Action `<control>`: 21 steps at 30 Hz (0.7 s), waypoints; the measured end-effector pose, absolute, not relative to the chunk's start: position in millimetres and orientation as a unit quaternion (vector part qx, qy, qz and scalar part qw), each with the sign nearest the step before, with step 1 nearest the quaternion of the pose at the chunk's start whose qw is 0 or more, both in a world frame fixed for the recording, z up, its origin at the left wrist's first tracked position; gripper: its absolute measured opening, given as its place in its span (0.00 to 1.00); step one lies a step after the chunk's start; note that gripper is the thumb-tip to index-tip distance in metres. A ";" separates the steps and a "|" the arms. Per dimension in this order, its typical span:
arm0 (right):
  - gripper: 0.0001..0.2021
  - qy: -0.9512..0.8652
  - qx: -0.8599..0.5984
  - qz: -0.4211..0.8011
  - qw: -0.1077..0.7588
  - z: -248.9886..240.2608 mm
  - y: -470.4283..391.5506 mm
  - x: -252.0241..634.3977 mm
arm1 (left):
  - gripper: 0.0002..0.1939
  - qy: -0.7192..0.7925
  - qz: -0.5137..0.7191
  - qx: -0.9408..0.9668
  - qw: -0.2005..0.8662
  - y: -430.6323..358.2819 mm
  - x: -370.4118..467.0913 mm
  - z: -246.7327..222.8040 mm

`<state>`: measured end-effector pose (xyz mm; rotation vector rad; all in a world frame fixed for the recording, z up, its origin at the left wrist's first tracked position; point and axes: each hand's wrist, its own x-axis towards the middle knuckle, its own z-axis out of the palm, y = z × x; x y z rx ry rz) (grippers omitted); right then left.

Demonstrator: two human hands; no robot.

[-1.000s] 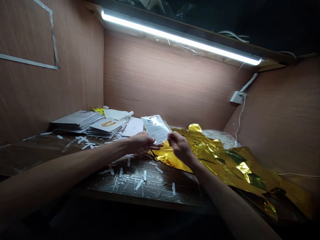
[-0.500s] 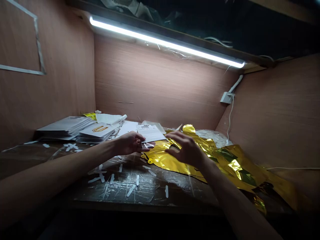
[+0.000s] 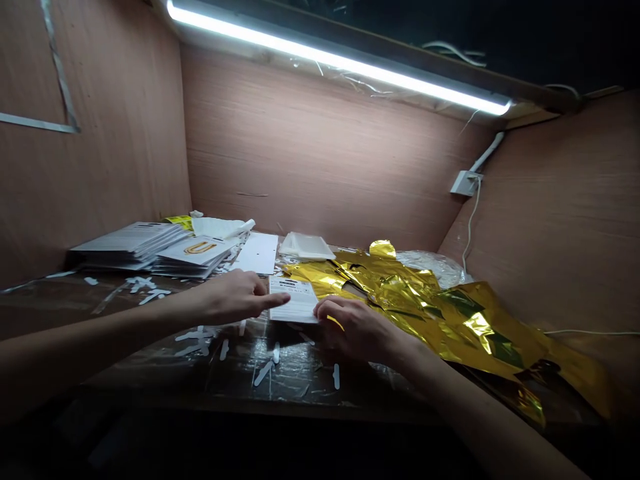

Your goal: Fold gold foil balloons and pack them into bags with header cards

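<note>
A white printed card [image 3: 293, 311] is held low over the front of the table between my two hands. My left hand [image 3: 235, 297] is at its left edge, one digit stretched across the printed face and the other fingers curled. The right edge is pinched by my right hand [image 3: 355, 327], whose lower fingers are in shadow. A sliver of gold foil [image 3: 334, 323] shows among those fingers; whether it is gripped cannot be made out. Just beyond the right hand lies a heap of flat gold foil balloons [image 3: 400, 290].
Stacks of white cards [image 3: 133, 239] stand at the left, the nearer one showing a gold U [image 3: 199, 247]. A white sheet [image 3: 256, 253] and clear plastic sleeves [image 3: 306, 246] lie at the back. White paper strips [image 3: 263, 373] litter the dark table. A cord [image 3: 470, 227] hangs at right.
The card has come down and nearer to me. My right hand has moved from above the gold foil onto the card's right edge. The left hand has turned, its digit now over the card.
</note>
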<state>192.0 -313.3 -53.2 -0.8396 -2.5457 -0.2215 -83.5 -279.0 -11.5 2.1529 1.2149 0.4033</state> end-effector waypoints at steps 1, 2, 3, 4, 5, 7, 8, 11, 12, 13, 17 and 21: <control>0.06 -0.926 -0.308 -0.071 0.206 -52.1 -315.2 188.8 | 0.26 0.421 0.179 0.850 0.262 -284.5 -82.7 -11.3; 0.07 -0.930 -0.311 -0.065 0.187 -50.8 -316.2 185.8 | 0.23 0.384 0.196 0.873 0.228 -289.4 -81.0 -12.5; 0.07 -0.932 -0.314 -0.062 0.169 -49.5 -316.2 182.9 | 0.19 0.355 0.201 0.890 0.205 -293.4 -78.5 -15.2; 0.08 -0.933 -0.317 -0.063 0.155 -48.2 -315.3 180.5 | 0.16 0.337 0.199 0.901 0.185 -296.1 -75.8 -18.8; 0.08 -0.934 -0.319 -0.063 0.145 -47.0 -313.7 178.6 | 0.13 0.327 0.195 0.910 0.165 -297.4 -73.0 -23.1; 0.09 -0.937 -0.318 -0.055 0.135 -44.9 -308.7 176.5 | 0.09 0.333 0.180 0.917 0.128 -295.7 -68.5 -31.3; 0.09 -0.937 -0.317 -0.045 0.137 -44.0 -305.9 176.3 | 0.10 0.337 0.174 0.917 0.120 -293.3 -67.2 -34.6; 0.08 -0.933 -0.320 -0.003 0.164 -42.7 -296.8 178.4 | 0.10 0.352 0.186 0.909 0.126 -284.4 -66.5 -41.2; 0.07 -0.931 -0.320 0.011 0.174 -43.1 -293.7 179.8 | 0.09 0.358 0.191 0.905 0.126 -281.9 -66.9 -42.9; 0.07 -0.930 -0.318 0.026 0.184 -44.2 -290.3 181.3 | 0.09 0.361 0.194 0.904 0.123 -279.7 -67.5 -44.9; 0.05 -0.923 -0.311 0.077 0.214 -53.3 -276.4 188.7 | 0.07 0.359 0.205 0.903 0.114 -271.7 -71.0 -54.5; 0.04 -0.920 -0.299 0.078 0.241 -59.9 -268.4 195.8 | 0.05 0.362 0.235 0.887 0.163 -260.0 -79.0 -60.3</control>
